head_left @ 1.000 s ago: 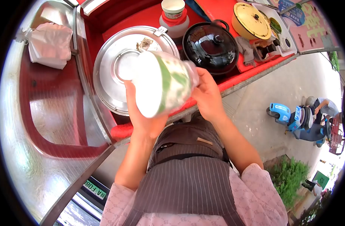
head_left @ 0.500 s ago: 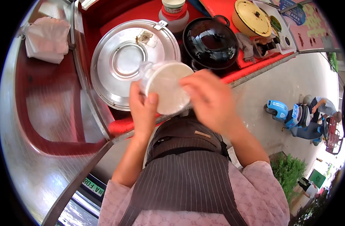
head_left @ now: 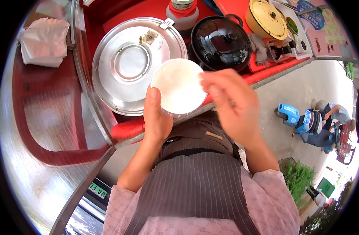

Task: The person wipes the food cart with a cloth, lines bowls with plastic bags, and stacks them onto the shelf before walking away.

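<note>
White bowl [head_left: 178, 86] sits clasped in the left hand [head_left: 159, 117] before the metal lid [head_left: 107, 74], best held firmly without squeezing, while the right hand [head_left: 235, 105] is at its edge, too blurred to tell whether it pinches

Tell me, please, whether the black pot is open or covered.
Covered: a glossy lid, its knob on top, lies over it, and the inside does not show.

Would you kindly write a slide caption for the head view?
Left hand holding a bowl, right hand by its rim, near a metal lid and black pot.
</note>
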Tool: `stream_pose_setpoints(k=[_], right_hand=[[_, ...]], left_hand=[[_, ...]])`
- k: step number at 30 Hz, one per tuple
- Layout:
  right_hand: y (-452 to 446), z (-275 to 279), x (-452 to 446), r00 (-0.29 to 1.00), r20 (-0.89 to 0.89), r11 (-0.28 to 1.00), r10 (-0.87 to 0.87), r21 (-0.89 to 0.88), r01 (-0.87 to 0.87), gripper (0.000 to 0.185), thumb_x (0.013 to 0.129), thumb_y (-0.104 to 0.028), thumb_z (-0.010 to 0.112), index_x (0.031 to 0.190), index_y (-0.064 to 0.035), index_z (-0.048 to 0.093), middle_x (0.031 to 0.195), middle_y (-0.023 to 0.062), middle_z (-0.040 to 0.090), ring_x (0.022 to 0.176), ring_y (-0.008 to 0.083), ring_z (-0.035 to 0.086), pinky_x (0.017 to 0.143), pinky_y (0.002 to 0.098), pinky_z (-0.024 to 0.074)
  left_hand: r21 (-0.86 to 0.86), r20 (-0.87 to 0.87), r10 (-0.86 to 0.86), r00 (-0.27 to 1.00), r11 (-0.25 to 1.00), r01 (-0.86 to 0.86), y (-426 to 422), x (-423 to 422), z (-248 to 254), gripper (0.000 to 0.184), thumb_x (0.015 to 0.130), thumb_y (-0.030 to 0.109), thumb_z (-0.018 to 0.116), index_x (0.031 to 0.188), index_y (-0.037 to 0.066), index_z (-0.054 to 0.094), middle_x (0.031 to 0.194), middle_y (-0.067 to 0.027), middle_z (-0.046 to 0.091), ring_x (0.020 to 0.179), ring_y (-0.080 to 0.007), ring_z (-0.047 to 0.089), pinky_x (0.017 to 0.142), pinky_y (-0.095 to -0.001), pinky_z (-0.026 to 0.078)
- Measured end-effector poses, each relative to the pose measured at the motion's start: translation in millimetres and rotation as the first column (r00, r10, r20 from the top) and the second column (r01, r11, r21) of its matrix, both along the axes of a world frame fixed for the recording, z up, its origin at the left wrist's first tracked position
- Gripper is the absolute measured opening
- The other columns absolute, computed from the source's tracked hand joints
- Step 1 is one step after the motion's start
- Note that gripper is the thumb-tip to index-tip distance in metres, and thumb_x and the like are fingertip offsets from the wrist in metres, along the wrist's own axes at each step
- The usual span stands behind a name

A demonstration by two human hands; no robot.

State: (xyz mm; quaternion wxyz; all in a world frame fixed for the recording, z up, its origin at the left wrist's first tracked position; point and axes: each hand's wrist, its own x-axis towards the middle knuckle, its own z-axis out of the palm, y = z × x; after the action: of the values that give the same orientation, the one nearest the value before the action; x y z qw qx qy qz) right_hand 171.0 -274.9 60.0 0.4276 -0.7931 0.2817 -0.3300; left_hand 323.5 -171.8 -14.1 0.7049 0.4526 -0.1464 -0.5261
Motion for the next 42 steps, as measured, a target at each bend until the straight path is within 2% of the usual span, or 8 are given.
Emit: stream_pose_setpoints(k=[6, 17, 21, 26, 29, 31, 34, 42], right_hand=[[-16.3, -31.0, -11.3, 0.996, -0.022, 0.807, -0.087, 0.584, 0.083, 0.057, 0.098, -0.015, 0.063, 0.145, 0.0069, 0.038, 0.106, 0.0116, 0.064, 0.086, 0.0082, 0.060, 0.073, 0.0252, 0.0501], [-283.9, -34.2, -3.5, 0.984, 0.160, 0.949, -0.085, 0.314, 0.031, 0.069, 0.087, 0.005, 0.051, 0.152, 0.0024, 0.032, 0.149, 0.0175, 0.046, 0.129, 0.0225, 0.052, 0.105, 0.0315, 0.0428], [-462.4, -10.1, 3.3, 0.953, 0.232, 0.945, -0.197, 0.305, 0.121, 0.072, 0.085, -0.005, 0.053, 0.155, -0.0129, 0.034, 0.076, 0.0043, 0.061, 0.045, 0.0094, 0.044, 0.038, 0.0244, 0.0314], [-617.7, -29.6, 27.5, 0.955, 0.201, 0.887, -0.217, 0.449, 0.107, 0.076, 0.081, 0.000, 0.052, 0.154, -0.0141, 0.036, 0.097, 0.0106, 0.064, 0.045, 0.0130, 0.043, 0.038, 0.0296, 0.0353], [-662.9, -64.8, 42.7, 0.922, -0.295, 0.896, -0.253, 0.288, 0.338, 0.075, 0.080, -0.004, 0.051, 0.153, -0.0208, 0.040, 0.110, 0.0140, 0.068, 0.064, 0.0217, 0.063, 0.054, 0.0365, 0.0509], [-705.8, -111.7, 45.7, 0.823, -0.378, 0.864, -0.424, -0.441, 0.242, 0.072, 0.081, -0.011, 0.049, 0.151, -0.0262, 0.044, 0.129, 0.0150, 0.065, 0.105, 0.0329, 0.068, 0.083, 0.0475, 0.0545], [-658.9, -52.1, 64.4, 0.663, -0.610, 0.894, -0.435, -0.378, 0.239, 0.065, 0.085, -0.017, 0.048, 0.149, -0.0269, 0.047, 0.139, 0.0141, 0.059, 0.128, 0.0376, 0.055, 0.101, 0.0508, 0.0465], [-634.7, -58.9, 84.9, 0.524, -0.694, 0.862, -0.494, -0.470, 0.190, 0.065, 0.087, -0.016, 0.048, 0.149, -0.0353, 0.045, 0.134, 0.0149, 0.062, 0.120, 0.0339, 0.062, 0.096, 0.0488, 0.0509]], left_hand=[[-0.086, 0.042, 0.056, 0.998, 0.995, -0.052, -43.0, -17.9, -6.3, 0.085, 0.095, 0.064, 0.051, 0.151, 0.003, 0.032, 0.147, -0.0129, 0.045, 0.136, -0.0276, 0.045, 0.113, -0.0431, 0.037], [-0.105, 0.286, 0.109, 0.952, 0.991, -0.082, -159.0, -50.2, 14.4, 0.122, 0.081, 0.065, 0.071, 0.160, 0.014, -0.007, 0.164, -0.0213, 0.013, 0.149, -0.0406, 0.024, 0.120, -0.0477, 0.022], [-0.051, 0.335, 0.185, 0.924, 0.983, -0.179, -154.7, -51.6, 12.4, 0.109, 0.087, 0.058, 0.069, 0.160, 0.011, 0.003, 0.158, -0.0234, 0.027, 0.138, -0.0399, 0.044, 0.111, -0.0469, 0.038], [0.058, 0.367, 0.228, 0.902, 0.962, -0.267, -144.5, -64.9, 7.4, 0.089, 0.091, 0.048, 0.067, 0.154, 0.003, 0.024, 0.143, -0.0239, 0.046, 0.118, -0.0357, 0.062, 0.096, -0.0421, 0.051], [0.081, 0.366, 0.243, 0.898, 0.953, -0.291, -142.6, -66.0, 8.5, 0.074, 0.093, 0.040, 0.066, 0.146, -0.002, 0.038, 0.133, -0.0234, 0.054, 0.108, -0.0325, 0.067, 0.091, -0.0394, 0.054], [0.114, 0.393, 0.232, 0.890, 0.948, -0.297, -142.8, -63.2, 13.1, 0.072, 0.093, 0.040, 0.066, 0.143, -0.004, 0.040, 0.131, -0.0228, 0.057, 0.107, -0.0321, 0.067, 0.091, -0.0390, 0.054], [0.135, 0.457, 0.219, 0.862, 0.941, -0.310, -138.5, -49.8, 11.6, 0.067, 0.093, 0.035, 0.067, 0.142, -0.004, 0.042, 0.131, -0.0214, 0.057, 0.107, -0.0295, 0.067, 0.091, -0.0382, 0.054], [0.172, 0.968, -0.242, -0.070, 0.839, -0.516, -96.7, 105.5, 43.8, 0.017, 0.090, 0.001, 0.061, 0.106, -0.002, 0.066, 0.105, -0.0151, 0.067, 0.099, -0.0282, 0.066, 0.087, -0.0366, 0.051]])
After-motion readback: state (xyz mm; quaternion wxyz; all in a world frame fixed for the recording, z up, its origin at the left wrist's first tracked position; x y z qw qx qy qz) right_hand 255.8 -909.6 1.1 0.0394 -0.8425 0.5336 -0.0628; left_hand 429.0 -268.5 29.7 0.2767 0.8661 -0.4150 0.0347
